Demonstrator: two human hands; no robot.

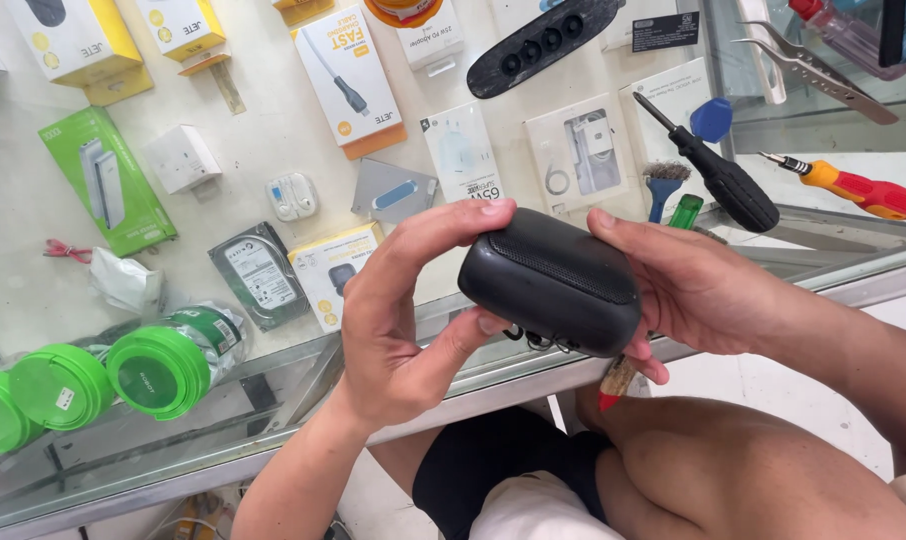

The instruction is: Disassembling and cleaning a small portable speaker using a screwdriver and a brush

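The left hand (398,320) and the right hand (688,285) grasp a small black speaker (551,282) between them, holding it in the air just above the near edge of a glass counter (273,395). The left thumb presses on the speaker's lower left end and the left forefinger curls over its top left corner. The right hand wraps the speaker's right end, with fingertips showing beneath it. The speaker is rounded, with a ribbed grille strip along its top face, and a short black loop hangs from its underside.

Beyond the speaker, on the counter's far right part, lies a black-handled screwdriver (718,175), and to the right of that a red and yellow screwdriver (858,188). A small brush with a blue handle (663,185) stands just left of the black screwdriver. Behind the speaker, under the glass, lie white boxed chargers (578,150). To the left of the speaker lies a hard drive in a clear bag (258,272), with a yellow box (333,268) beside it. Further left is a green box (106,180), and near the counter's left front edge lie green round tubs (163,368). Metal tweezers (818,70) lie at the far right corner.
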